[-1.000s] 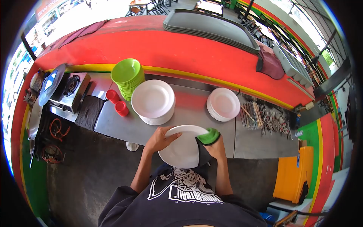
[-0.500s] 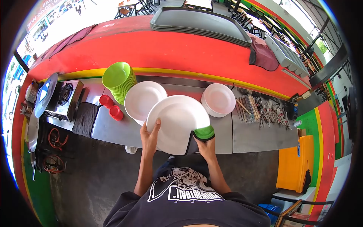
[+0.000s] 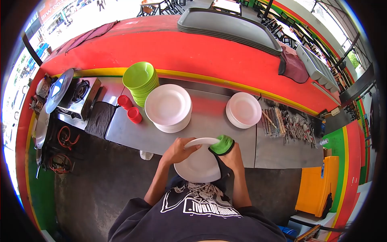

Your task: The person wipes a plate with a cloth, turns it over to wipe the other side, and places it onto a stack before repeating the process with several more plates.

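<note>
A white plate [image 3: 197,165] is held tilted close to my body, in front of the steel counter. My left hand [image 3: 178,151] grips its left rim, thumb on the near side. In my right hand [image 3: 230,155] is a green cloth [image 3: 222,144] with a dark edging, pressed over the plate's right rim. Some of my right fingers are hidden by the cloth. Beyond the plate stands a tall stack of white plates [image 3: 168,105]. A stack of smaller white plates [image 3: 244,109] sits to the right.
Green bowls [image 3: 140,78] are stacked behind two red cups [image 3: 134,115] on the steel counter [image 3: 209,117]. Cutlery and chopsticks [image 3: 296,127] lie at the right. A gas stove [image 3: 80,94] stands left. Grey trays [image 3: 229,28] rest on the red ledge [image 3: 161,48].
The plate has come down and nearer to my body, tilting so its rim faces up. The cloth remains at its right edge. The view has shifted slightly.
</note>
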`<action>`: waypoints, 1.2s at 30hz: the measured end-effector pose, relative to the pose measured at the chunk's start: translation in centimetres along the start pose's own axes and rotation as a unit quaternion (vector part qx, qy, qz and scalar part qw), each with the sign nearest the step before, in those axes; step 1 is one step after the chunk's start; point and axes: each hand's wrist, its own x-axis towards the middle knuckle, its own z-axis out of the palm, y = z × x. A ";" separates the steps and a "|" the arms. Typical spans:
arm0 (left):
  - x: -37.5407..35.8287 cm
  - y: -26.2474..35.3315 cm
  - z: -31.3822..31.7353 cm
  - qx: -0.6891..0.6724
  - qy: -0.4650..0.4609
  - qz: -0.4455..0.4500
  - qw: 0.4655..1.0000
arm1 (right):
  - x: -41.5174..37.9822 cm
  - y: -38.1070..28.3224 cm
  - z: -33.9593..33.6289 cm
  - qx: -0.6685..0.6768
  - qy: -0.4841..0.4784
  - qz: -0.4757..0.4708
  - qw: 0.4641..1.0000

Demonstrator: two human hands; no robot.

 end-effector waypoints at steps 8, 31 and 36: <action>0.8 -2.6 0.7 -0.353 0.268 -0.036 0.896 | -1.0 2.5 1.9 0.156 0.147 -0.025 0.977; 0.7 -2.7 3.7 -0.278 0.322 -0.018 0.905 | -3.4 -0.4 6.7 -0.149 -0.156 -0.204 0.955; 0.1 -2.6 5.2 -0.255 0.293 -0.039 0.921 | -1.5 -1.7 6.4 -0.205 -0.067 -0.155 0.964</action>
